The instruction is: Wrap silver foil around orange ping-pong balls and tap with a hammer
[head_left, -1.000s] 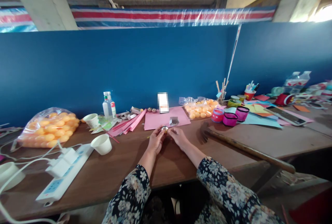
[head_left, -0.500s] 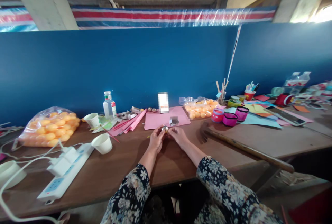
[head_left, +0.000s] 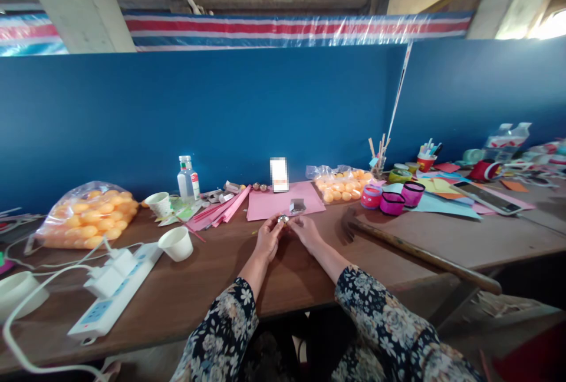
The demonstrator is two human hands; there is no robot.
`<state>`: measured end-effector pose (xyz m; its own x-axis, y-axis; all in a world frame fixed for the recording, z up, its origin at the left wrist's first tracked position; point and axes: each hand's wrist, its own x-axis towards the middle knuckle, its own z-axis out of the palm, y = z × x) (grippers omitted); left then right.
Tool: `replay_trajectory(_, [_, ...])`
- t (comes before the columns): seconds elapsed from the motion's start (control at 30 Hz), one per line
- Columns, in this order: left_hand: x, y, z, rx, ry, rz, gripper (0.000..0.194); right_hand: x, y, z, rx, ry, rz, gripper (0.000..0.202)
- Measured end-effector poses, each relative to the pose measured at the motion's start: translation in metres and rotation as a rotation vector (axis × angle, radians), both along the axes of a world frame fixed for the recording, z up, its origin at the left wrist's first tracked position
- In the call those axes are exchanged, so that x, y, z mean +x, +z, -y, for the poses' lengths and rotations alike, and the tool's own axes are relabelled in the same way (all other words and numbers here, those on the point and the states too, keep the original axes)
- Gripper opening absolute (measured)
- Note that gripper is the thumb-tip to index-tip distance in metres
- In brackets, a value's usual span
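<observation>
Between the fingertips of both hands, just above the brown table (head_left: 212, 287), is a small shiny metallic ball (head_left: 283, 219), perhaps a bell. My left hand (head_left: 267, 238) pinches it from the left, thumb and fingers closed. From the other side, my right hand (head_left: 306, 233) has its fingers pinched together against it; the fingers cover part of the ball. Behind the hands lies a stack of pink paper (head_left: 265, 208) bearing a small dark packet (head_left: 298, 206). Two similar shiny balls (head_left: 259, 187) rest at the stack's back edge.
A hammer (head_left: 415, 247) lies at the right, near fabric bands (head_left: 391, 202). Bags of orange balls (head_left: 88, 217) (head_left: 345, 184) stand on both sides. A paper cup (head_left: 175, 244) and a power strip (head_left: 115, 296) with cables occupy the left. A blue partition (head_left: 247, 111) closes the back.
The view has shifted very slightly. Both hands stay at nearly the same spot, still pinching the small shiny ball.
</observation>
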<state>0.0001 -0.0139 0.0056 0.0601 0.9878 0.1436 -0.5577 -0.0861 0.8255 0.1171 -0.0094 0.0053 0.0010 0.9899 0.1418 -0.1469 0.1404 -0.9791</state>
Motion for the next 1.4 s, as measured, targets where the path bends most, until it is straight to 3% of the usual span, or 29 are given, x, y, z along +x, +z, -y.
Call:
replay_trajectory(0.2, [0.000, -0.001, -0.001, -0.022, -0.009, -0.012, 0.043, -0.002, 0.006, 0.004, 0.003, 0.008, -0.004, 0.030])
replay_trajectory(0.47, [0.004, -0.004, -0.002, 0.021, 0.093, -0.119, 0.037, -0.001, 0.016, 0.013, 0.078, -0.048, 0.169, 0.023])
replay_trajectory(0.67, [0.004, -0.004, -0.002, -0.040, 0.082, -0.030, 0.035, -0.002, 0.018, 0.015, 0.119, -0.049, 0.113, 0.028])
replay_trajectory(0.8, [0.001, -0.003, -0.003, -0.089, 0.062, 0.035, 0.032, 0.011, 0.029, 0.014, 0.143, -0.072, 0.082, 0.034])
replay_trajectory(0.87, [0.000, -0.002, -0.002, -0.102, 0.043, 0.074, 0.029, 0.029, 0.035, 0.016, 0.168, -0.069, 0.158, 0.036])
replay_trajectory(0.97, [-0.001, 0.001, -0.002, -0.120, 0.042, 0.133, 0.026, 0.077, 0.040, 0.022, 0.284, -0.103, 0.504, 0.030])
replay_trajectory(1.2, [-0.003, 0.001, -0.003, -0.143, -0.008, 0.176, 0.027, 0.221, 0.028, 0.052, 0.220, -0.432, 1.450, 0.028])
replay_trajectory(1.3, [-0.003, 0.001, -0.003, -0.146, -0.018, 0.167, 0.029, 0.247, 0.016, 0.065, 0.107, -0.427, 1.582, 0.029])
replay_trajectory(1.4, [-0.004, 0.002, -0.002, -0.133, -0.023, 0.155, 0.032, 0.249, 0.007, 0.071, 0.109, -0.360, 1.548, 0.031])
